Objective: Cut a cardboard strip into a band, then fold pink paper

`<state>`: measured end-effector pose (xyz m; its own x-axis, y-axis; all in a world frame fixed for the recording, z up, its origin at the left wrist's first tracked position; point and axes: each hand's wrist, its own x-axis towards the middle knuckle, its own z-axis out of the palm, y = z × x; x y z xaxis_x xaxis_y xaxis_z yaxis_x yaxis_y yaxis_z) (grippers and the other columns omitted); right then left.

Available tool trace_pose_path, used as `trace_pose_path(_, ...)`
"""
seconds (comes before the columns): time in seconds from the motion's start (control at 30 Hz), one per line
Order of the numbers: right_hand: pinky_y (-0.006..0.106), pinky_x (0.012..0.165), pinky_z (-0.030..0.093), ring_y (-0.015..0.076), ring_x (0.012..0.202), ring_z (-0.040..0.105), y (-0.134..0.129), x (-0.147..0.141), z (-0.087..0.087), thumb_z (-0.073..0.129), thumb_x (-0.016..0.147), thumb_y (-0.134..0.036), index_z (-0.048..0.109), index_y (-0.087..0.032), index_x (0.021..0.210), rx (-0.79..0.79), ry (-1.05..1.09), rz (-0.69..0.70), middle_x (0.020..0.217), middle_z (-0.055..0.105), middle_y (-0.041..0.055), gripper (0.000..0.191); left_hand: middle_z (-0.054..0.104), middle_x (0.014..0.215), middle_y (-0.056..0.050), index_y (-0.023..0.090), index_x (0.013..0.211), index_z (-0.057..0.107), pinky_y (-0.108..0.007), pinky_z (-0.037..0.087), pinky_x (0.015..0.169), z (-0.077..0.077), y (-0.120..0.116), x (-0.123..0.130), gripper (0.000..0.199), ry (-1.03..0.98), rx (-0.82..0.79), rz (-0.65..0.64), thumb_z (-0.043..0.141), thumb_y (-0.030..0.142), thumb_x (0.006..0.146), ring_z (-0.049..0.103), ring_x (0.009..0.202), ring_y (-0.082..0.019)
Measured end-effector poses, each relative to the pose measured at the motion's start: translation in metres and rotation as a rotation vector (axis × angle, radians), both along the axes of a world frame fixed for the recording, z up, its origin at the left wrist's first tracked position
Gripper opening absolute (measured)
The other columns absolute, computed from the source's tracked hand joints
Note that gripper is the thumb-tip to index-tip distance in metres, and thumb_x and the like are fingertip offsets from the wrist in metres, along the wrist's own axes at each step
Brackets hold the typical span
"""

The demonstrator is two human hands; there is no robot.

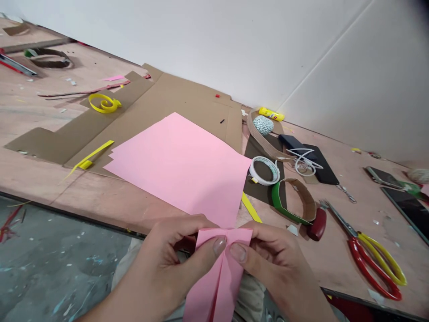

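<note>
Low in the head view, a folded pink sheet of paper (231,286) hangs over my lap, its two flaps meeting along a middle slit. My left hand (181,264) pinches its upper left part, thumb on the front near the centre line. On the other side, my right hand (275,264) grips the upper right part with its thumb on the front. The fingers behind the paper are mostly hidden. Just beyond the hands, more pink paper (181,165) lies in a stack on flattened brown cardboard (194,98).
To the right are a tape roll (264,171), a green cardboard ring (291,201), red-and-yellow-handled scissors (368,255) and a dark phone (321,165). Leftward lie a yellow paper curl (103,103) and a cutter (16,65). A white wall (217,40) stands behind the table.
</note>
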<state>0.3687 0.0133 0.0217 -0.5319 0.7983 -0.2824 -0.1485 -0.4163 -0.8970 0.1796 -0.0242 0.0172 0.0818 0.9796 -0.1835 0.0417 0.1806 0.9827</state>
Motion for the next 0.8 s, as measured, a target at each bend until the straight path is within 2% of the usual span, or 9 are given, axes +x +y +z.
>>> trace_pose_path(0.17, 0.013, 0.071, 0.055, 0.0084, 0.068, 0.063, 0.0003, -0.001, 0.0007, 0.093, 0.084, -0.026, 0.089, -0.033, 0.095, -0.013, 0.0, 0.002, 0.078, 0.075, -0.0049, 0.014, 0.057, 0.065, 0.001, 0.02, 0.07, 0.071, -0.02, 0.041, 0.056, -0.002, -0.001, 0.0025, 0.033, 0.067, 0.032, 0.037, 0.065, 0.042, 0.095, 0.05, 0.063, -0.013)
trace_pose_path(0.27, 0.012, 0.073, 0.057, 0.0089, 0.071, 0.066, -0.0004, -0.0004, -0.0013, 0.092, 0.085, -0.026, 0.089, -0.034, 0.096, 0.012, -0.016, 0.006, 0.078, 0.077, -0.0045, 0.014, 0.058, 0.064, 0.002, 0.02, 0.07, 0.071, -0.02, 0.043, 0.056, -0.0032, -0.0009, 0.004, 0.03, 0.091, 0.061, 0.052, 0.065, 0.039, 0.093, 0.053, 0.062, -0.013)
trace_pose_path(0.4, 0.012, 0.074, 0.059, 0.01, 0.078, 0.075, -0.0032, 0.0032, -0.0051, 0.089, 0.089, -0.022, 0.088, -0.036, 0.102, 0.082, -0.032, -0.012, 0.088, 0.082, -0.0038, 0.02, 0.069, 0.068, 0.002, 0.023, 0.079, 0.08, -0.018, 0.049, 0.059, -0.0031, -0.0003, 0.005, 0.024, 0.067, 0.08, 0.044, 0.067, 0.037, 0.094, 0.062, 0.065, -0.013)
trace_pose_path(0.5, 0.014, 0.079, 0.062, 0.0119, 0.089, 0.079, -0.0041, 0.0053, -0.004, 0.085, 0.09, -0.017, 0.084, -0.04, 0.113, 0.374, -0.139, -0.121, 0.102, 0.084, -0.0035, 0.033, 0.081, 0.084, 0.002, 0.027, 0.095, 0.085, -0.017, 0.056, 0.07, -0.0021, 0.0003, 0.0051, 0.017, 0.052, 0.109, 0.023, 0.069, 0.033, 0.095, 0.073, 0.076, -0.014)
trace_pose_path(0.57, 0.016, 0.085, 0.062, 0.0127, 0.094, 0.079, -0.0031, 0.0049, -0.0008, 0.083, 0.089, -0.013, 0.084, -0.036, 0.112, 0.653, -0.266, -0.166, 0.104, 0.083, -0.0026, 0.033, 0.083, 0.092, 0.002, 0.029, 0.102, 0.086, -0.016, 0.058, 0.077, -0.0015, 0.0007, 0.0049, 0.017, 0.061, 0.139, 0.015, 0.071, 0.03, 0.095, 0.075, 0.081, -0.014)
trace_pose_path(0.63, 0.015, 0.085, 0.061, 0.0114, 0.091, 0.078, -0.0013, 0.0039, 0.0022, 0.08, 0.089, -0.009, 0.085, -0.031, 0.106, 0.854, -0.367, -0.169, 0.1, 0.082, -0.0023, 0.028, 0.084, 0.094, 0.003, 0.031, 0.102, 0.087, -0.015, 0.057, 0.075, -0.0012, 0.0009, 0.0045, 0.018, 0.064, 0.146, -0.004, 0.07, 0.03, 0.097, 0.074, 0.079, -0.012)
trace_pose_path(0.7, 0.014, 0.084, 0.061, 0.0097, 0.088, 0.077, 0.0, 0.0037, 0.0035, 0.076, 0.091, -0.005, 0.085, -0.028, 0.103, 0.947, -0.41, -0.187, 0.098, 0.082, -0.0025, 0.027, 0.084, 0.097, 0.004, 0.033, 0.104, 0.087, -0.013, 0.057, 0.073, -0.0007, 0.001, 0.0039, 0.019, 0.05, 0.129, -0.037, 0.069, 0.032, 0.099, 0.073, 0.078, -0.011)
trace_pose_path(0.8, 0.014, 0.088, 0.06, 0.0097, 0.092, 0.078, 0.0001, 0.0056, 0.0028, 0.072, 0.092, -0.002, 0.084, -0.026, 0.102, 0.975, -0.438, -0.204, 0.101, 0.081, -0.0024, 0.029, 0.085, 0.101, 0.004, 0.034, 0.109, 0.086, -0.013, 0.058, 0.076, 0.0004, 0.0012, 0.0036, 0.02, 0.034, 0.096, -0.04, 0.068, 0.037, 0.101, 0.076, 0.085, -0.012)
